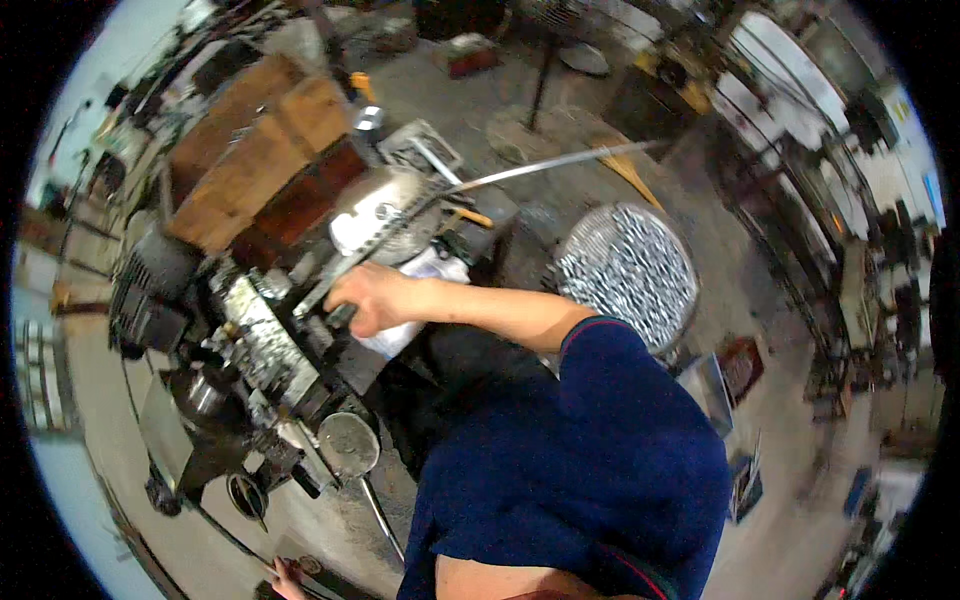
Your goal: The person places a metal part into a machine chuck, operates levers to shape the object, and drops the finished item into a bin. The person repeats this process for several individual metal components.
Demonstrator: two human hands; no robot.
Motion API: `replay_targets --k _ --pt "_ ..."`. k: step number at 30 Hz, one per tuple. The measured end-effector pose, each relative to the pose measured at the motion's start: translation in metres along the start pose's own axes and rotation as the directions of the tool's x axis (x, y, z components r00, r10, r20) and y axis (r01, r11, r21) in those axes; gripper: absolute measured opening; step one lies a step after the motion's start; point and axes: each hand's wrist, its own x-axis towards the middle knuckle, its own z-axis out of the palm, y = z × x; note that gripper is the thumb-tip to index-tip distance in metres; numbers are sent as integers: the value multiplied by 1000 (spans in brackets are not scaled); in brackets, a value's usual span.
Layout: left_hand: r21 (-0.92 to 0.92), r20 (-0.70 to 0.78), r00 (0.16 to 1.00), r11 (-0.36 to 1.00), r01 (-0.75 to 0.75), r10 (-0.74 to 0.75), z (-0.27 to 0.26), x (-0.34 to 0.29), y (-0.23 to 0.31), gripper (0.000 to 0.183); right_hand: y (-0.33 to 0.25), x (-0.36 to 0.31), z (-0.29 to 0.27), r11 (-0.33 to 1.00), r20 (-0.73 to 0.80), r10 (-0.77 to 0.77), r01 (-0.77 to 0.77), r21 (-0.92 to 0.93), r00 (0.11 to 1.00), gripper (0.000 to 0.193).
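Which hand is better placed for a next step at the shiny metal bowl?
Probably the right hand: it is near the bowl; the left hand, seemingly at the lower edge, is farther.

Up on the wearer's head, the left fisheye peers steeply down, close over the navy shirt (570, 470), the right hand (372, 298) farther off, the floor (795, 530) spreading toward a round black rim.
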Motion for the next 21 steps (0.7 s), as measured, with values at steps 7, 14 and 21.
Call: replay_targets --k 7,14,21 --pt "184 -75 997 983 24 -10 36 -14 19 30 99 -214 -42 728 -254 625 -668 -153 739 39" --pt "236 -72 997 971 25 -8 57 -20 35 31 179 -345 -81 315 -241 839 -796 -517 488 21" --pt "239 -56 998 971 -6 20 85 -24 53 33 184 -326 -77 162 -239 934 -911 -379 266 35"
